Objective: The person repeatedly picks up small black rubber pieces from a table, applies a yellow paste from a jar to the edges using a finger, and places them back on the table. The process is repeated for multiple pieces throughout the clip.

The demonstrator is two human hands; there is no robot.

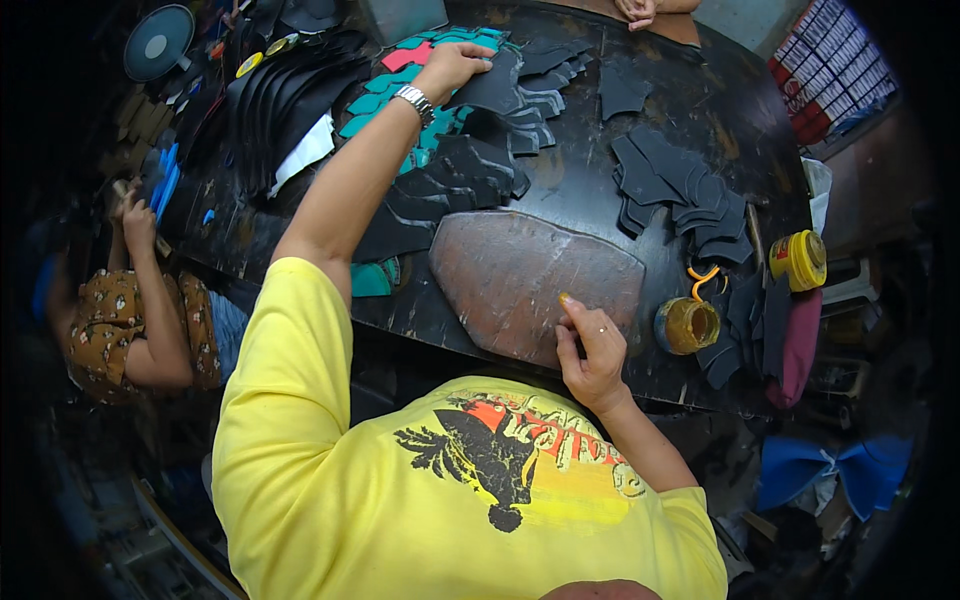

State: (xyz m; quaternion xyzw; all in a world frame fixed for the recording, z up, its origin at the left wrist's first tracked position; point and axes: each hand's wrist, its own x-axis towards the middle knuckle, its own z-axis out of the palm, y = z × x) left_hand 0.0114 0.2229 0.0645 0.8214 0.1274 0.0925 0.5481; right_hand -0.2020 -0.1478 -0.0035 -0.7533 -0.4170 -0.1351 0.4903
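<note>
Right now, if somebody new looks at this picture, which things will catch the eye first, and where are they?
First comes the bright yellow shirt filling the lower middle. Above it, the left hand reaches far up the dark worktable onto fanned stacks of black cut pieces beside teal pieces. The right hand rests at the near edge of a brown work slab, with an open glue pot just to its right.

Clutter around the open glue jar [686, 325] on the dark worktable [570, 195]

Just right of the jar: orange-handled scissors [703, 280], then a yellow-lidded jar [799, 259] and a maroon cloth [797, 345]. Above it, a fan of dark cut pieces [675, 190]. Far upper left, a small fan [158, 42]. Far left, a seated person in a patterned top [105, 320]. Lower right, blue fabric [835, 470].
</note>
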